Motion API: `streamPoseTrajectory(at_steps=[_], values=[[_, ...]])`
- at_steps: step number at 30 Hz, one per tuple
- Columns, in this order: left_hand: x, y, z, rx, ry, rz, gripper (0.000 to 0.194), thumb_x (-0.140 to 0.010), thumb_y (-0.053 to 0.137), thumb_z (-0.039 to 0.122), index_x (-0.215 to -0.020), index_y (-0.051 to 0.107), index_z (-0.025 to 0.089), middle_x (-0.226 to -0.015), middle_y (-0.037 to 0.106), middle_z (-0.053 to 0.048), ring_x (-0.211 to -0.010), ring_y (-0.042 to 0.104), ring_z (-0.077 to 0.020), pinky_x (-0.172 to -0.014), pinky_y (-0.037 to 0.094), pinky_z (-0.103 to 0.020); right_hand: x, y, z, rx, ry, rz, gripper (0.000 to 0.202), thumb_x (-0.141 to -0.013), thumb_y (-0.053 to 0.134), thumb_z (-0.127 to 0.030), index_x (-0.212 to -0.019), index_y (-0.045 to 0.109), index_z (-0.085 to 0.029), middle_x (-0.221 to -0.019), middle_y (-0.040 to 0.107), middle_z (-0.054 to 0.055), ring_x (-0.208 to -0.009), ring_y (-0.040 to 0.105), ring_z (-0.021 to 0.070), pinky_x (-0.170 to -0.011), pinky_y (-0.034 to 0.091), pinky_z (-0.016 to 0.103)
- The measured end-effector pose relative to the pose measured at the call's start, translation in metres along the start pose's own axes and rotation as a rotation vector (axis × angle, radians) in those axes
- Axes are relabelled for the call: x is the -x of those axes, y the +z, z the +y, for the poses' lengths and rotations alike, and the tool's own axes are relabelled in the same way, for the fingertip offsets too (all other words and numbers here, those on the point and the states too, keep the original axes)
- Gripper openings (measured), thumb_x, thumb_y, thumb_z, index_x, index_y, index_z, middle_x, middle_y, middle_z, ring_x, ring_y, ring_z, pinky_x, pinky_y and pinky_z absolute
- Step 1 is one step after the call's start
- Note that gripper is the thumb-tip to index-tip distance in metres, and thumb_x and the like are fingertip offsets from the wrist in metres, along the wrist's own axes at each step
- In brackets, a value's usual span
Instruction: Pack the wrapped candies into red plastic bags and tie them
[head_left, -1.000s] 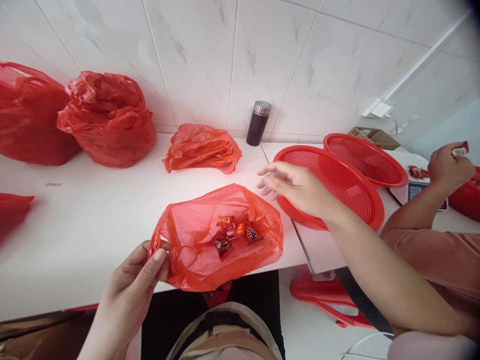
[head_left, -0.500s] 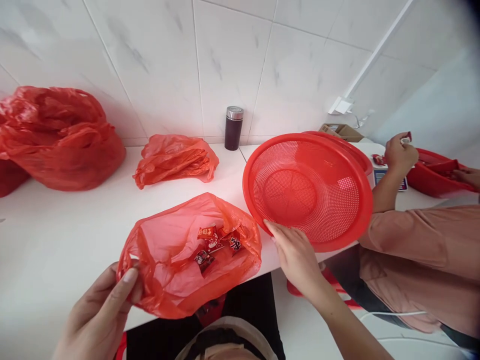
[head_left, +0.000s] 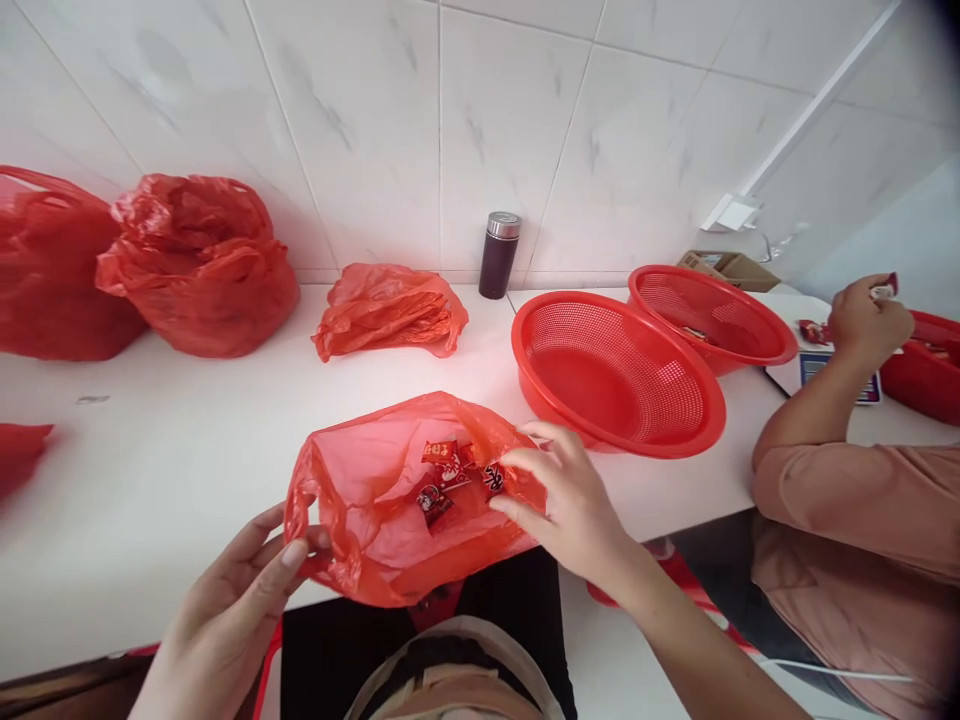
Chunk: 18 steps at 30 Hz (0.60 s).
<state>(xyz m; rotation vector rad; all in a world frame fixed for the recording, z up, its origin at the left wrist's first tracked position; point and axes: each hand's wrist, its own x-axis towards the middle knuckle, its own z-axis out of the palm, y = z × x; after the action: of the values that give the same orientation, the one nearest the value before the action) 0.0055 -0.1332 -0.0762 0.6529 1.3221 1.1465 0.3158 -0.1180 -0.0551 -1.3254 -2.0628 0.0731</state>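
Observation:
A translucent red plastic bag (head_left: pixel 382 560) lies spread at the table's front edge, its mouth facing up. Several small wrapped snack packets (head_left: pixel 444 470) are inside it, in red and dark wrappers. My left hand (head_left: pixel 247 580) pinches the bag's left rim between thumb and fingers. Over the bag's right side, my right hand (head_left: pixel 570 500) has thumb and fingers apart around a packet with dark lettering (head_left: pixel 493 480); no firm grip shows. Just beyond my right hand, a red perforated basket (head_left: pixel 622 385) rests on the table (head_left: pixel 187 460).
A second red basket (head_left: pixel 720 310) overlaps behind the first. A dark thermos (head_left: pixel 499 255) and a crumpled red bag (head_left: pixel 390 315) stand near the wall. Full red bags (head_left: pixel 210 270) sit at the left. At the right, a co-worker's arm (head_left: pixel 817 390) extends by a scale (head_left: pixel 840 375).
My right hand has let go of the basket, which now lies flat on the table, and has moved left over the bag. My left hand still holds the bag's rim. The view has shifted left.

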Motion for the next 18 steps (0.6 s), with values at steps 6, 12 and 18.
streamPoseTrajectory(at_steps=[6,12,18], values=[[0.006,-0.015,-0.014,-0.152,-0.024,-0.135,0.032,-0.067,0.081,0.047,-0.075,0.072,0.017,-0.074,0.07,-0.003,-0.07,0.063,-0.0147,-0.067,0.055,-0.02,0.018,0.027,0.025,0.359,0.188,-0.251,0.038,-0.081,0.066,-0.017,-0.118,0.059,-0.013,-0.136,0.049,0.022,-0.12,0.053,0.0345,-0.096,0.048,0.048],[0.002,-0.009,0.019,0.057,0.266,-0.025,0.029,-0.062,0.085,0.042,-0.067,0.07,0.018,-0.065,0.066,0.0,-0.064,0.058,-0.0112,-0.064,0.053,-0.018,-0.012,-0.007,0.03,0.144,0.322,-0.364,0.015,-0.089,0.051,-0.011,-0.092,0.063,-0.019,-0.085,0.07,0.004,-0.077,0.067,0.0197,-0.071,0.051,0.032],[-0.008,0.038,0.097,0.303,0.752,0.056,0.024,-0.081,0.068,0.019,-0.104,0.074,0.016,-0.07,0.061,0.0,-0.065,0.058,-0.01,-0.063,0.053,-0.019,-0.084,-0.088,-0.01,-0.291,0.125,0.404,0.011,-0.096,0.051,-0.029,-0.104,0.056,-0.024,-0.079,0.066,-0.002,-0.062,0.062,0.0115,-0.056,0.047,0.023]])
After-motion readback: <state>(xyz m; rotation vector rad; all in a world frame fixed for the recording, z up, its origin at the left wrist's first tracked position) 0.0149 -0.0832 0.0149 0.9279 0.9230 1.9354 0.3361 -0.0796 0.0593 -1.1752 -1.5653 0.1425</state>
